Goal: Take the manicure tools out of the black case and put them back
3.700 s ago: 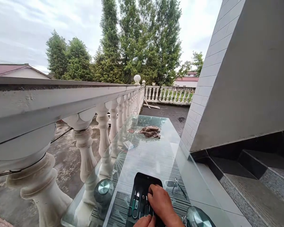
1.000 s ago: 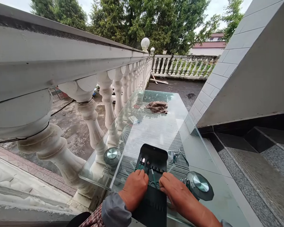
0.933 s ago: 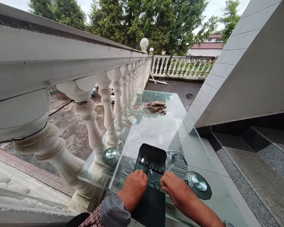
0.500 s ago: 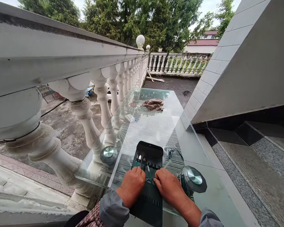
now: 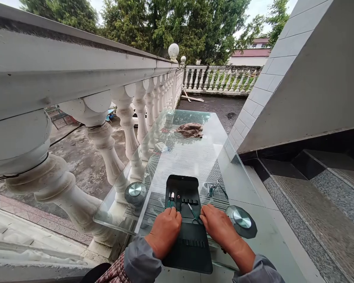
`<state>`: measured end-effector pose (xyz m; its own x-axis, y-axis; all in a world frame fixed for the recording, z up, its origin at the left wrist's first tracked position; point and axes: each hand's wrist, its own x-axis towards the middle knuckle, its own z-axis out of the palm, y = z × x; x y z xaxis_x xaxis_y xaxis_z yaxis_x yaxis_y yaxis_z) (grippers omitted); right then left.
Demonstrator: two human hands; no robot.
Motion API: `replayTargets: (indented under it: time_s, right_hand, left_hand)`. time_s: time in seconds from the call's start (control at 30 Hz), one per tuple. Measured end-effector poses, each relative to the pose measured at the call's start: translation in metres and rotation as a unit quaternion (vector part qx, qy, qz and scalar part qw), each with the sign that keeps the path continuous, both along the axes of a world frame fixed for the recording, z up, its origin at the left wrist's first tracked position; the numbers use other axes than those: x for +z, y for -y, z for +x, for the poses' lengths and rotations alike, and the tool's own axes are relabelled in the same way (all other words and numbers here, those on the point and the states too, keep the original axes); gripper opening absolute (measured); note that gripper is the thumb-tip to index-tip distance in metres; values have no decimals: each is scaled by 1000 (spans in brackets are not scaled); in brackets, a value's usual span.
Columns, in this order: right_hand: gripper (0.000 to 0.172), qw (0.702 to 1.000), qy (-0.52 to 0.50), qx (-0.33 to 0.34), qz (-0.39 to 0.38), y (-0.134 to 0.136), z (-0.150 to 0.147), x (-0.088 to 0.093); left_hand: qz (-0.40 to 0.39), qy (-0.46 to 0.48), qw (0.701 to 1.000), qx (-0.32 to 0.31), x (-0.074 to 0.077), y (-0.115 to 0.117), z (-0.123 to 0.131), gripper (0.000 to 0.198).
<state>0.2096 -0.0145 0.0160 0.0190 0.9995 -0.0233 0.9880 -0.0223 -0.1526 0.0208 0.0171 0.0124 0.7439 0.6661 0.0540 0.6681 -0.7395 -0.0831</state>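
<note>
A black tool case (image 5: 187, 257) lies unfolded on the glass table. Slim tools with green handles (image 5: 171, 199) sit in its loops on the left side, and the loops on the right and lower part hold nothing. My left hand (image 5: 164, 229) is closed over the case's left edge near the fold. At the case's right edge, my right hand (image 5: 218, 226) has its fingers pinched at the handle end of small scissors (image 5: 192, 212), which point up and left across the case. Beyond the case lie nail clippers (image 5: 211, 189) and a thin metal tool (image 5: 222, 190).
A crumpled brown cloth (image 5: 190, 130) lies farther along the glass table (image 5: 191, 157). Round metal discs (image 5: 242, 221) mark the table's near corners. A white balustrade (image 5: 126, 118) runs along the left, and stone steps (image 5: 306, 204) rise on the right.
The scissors have swung to a slant, their handle shifting right with my right hand. The case's near end has turned right. My left hand has hardly moved.
</note>
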Motion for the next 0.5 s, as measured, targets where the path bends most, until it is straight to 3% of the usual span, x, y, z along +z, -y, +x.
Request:
replayTargets:
  time_s: [0.17,0.33,0.5]
  right_hand:
    - [12,999,15,30,31,2,5,-12]
    - [15,988,72,49,128,5,11,-26]
    - [19,979,56,63,186,8,12,-23]
  left_hand:
    - [-6,-3,1000,4,0,0,0,10]
    - [-8,-5,1000,4,0,1,0,11]
    - [-7,0,1000,0,1,1,0,11]
